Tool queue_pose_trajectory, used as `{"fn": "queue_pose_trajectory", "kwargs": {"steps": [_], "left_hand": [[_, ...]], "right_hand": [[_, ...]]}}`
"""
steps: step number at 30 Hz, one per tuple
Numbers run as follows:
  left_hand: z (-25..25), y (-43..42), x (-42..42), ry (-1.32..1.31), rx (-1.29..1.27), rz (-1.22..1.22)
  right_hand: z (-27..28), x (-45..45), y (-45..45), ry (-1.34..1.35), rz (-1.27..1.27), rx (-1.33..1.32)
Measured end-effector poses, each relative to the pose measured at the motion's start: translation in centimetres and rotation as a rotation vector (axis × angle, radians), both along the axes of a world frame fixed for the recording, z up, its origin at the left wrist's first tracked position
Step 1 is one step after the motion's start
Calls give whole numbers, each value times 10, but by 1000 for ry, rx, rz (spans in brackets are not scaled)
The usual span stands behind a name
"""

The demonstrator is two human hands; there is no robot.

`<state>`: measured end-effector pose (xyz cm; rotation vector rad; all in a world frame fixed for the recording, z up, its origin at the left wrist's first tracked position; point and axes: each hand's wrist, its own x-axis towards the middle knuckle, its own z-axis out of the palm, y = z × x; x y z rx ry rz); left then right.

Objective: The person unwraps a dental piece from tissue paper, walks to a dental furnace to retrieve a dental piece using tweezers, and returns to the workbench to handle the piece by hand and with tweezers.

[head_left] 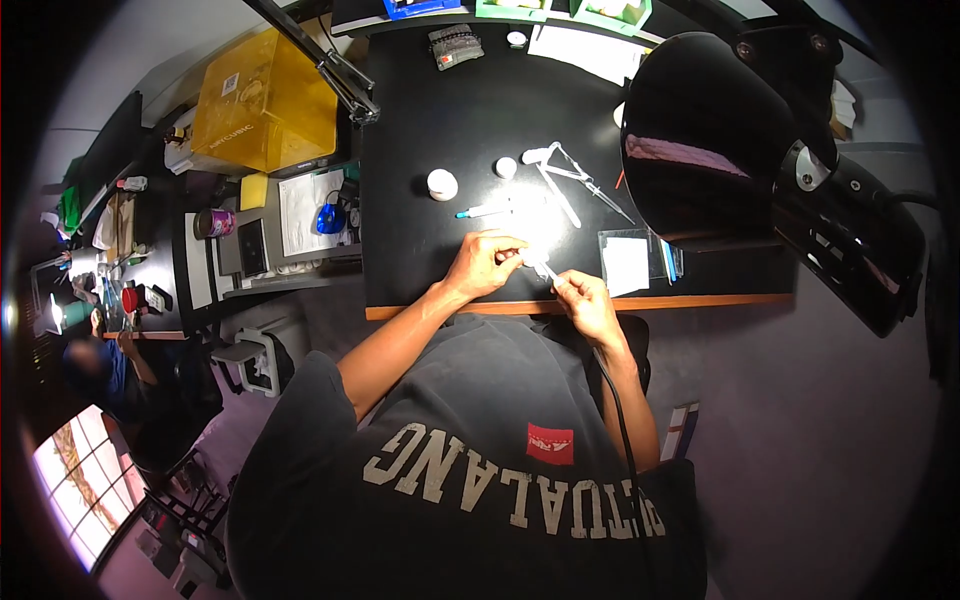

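My left hand (pixel 488 266) is closed, its fingertips pinching a small whitish piece (pixel 535 259) whose details wash out under the bright light. My right hand (pixel 590 307) grips a slim pen-like tool (pixel 550 274), its tip at the piece. A dark cable (pixel 613 395) runs down along the right forearm from that hand. Just beyond the left hand lies a syringe-like tube with a blue end (pixel 485 211). Farther out are a white round jar (pixel 442 184), a smaller white container (pixel 505 168) and a thin metal compass-like instrument (pixel 585 178).
A large black lamp (pixel 700 150) overhangs the right of the black table (pixel 420 90). A clear holder with white paper (pixel 626 265) lies near the wooden front edge (pixel 700 301). Colored bins (pixel 512 10) line the back. A yellow box (pixel 265 105) stands left; another person (pixel 125 370) sits far left.
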<state>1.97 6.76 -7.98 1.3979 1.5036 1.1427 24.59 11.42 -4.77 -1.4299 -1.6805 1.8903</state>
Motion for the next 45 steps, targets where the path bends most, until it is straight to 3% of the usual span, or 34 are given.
{"fn": "queue_pose_trajectory", "kwargs": {"steps": [5, 28, 34, 38, 41, 45], "left_hand": [[20, -3, -2, -82, -24, 62], [20, -4, -8, -23, 16, 61], [11, -8, -11, -19, -41, 109], [23, -8, -12, -206, -219, 130], [24, -11, -11, -547, -156, 111], [50, -16, -10, -721, -95, 142]], "right_hand": [[-1, -2, -1, -12, -4, 0], [-5, -8, -6, 33, 2, -59], [-4, 1, 0, -1, -95, -76], [-32, 14, 10, -302, -109, 331], [-33, 7, 13, -406, -84, 557], [-36, -2, 13, -479, -22, 735]]}}
